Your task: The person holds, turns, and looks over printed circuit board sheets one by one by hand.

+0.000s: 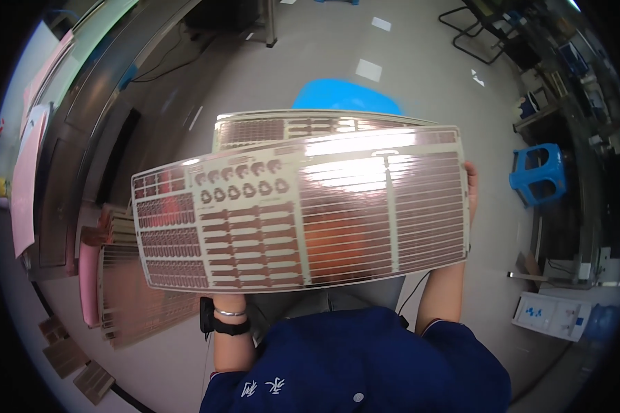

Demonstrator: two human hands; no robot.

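A large copper-coloured circuit board panel [251, 237], patterned with pale lines and rows of small shapes, is held up tilted before my body. Light glares off its upper middle. My right hand [471, 184] grips its right edge, with a few fingers showing and the rest behind the panel. My left wrist [230, 303], wearing a silver bangle and a black band, goes in behind the lower edge. The left hand and its fingers are hidden there. Behind the held panel, at its far side, another similar panel [251, 131] shows in part.
A blue stool top [344, 95] lies just beyond the panels. More panels [127, 289] stand low at the left beside a pink roll [89, 275], with cardboard boxes [65, 356] nearby. On the right are a blue stool [539, 175] and a white water dispenser [551, 316].
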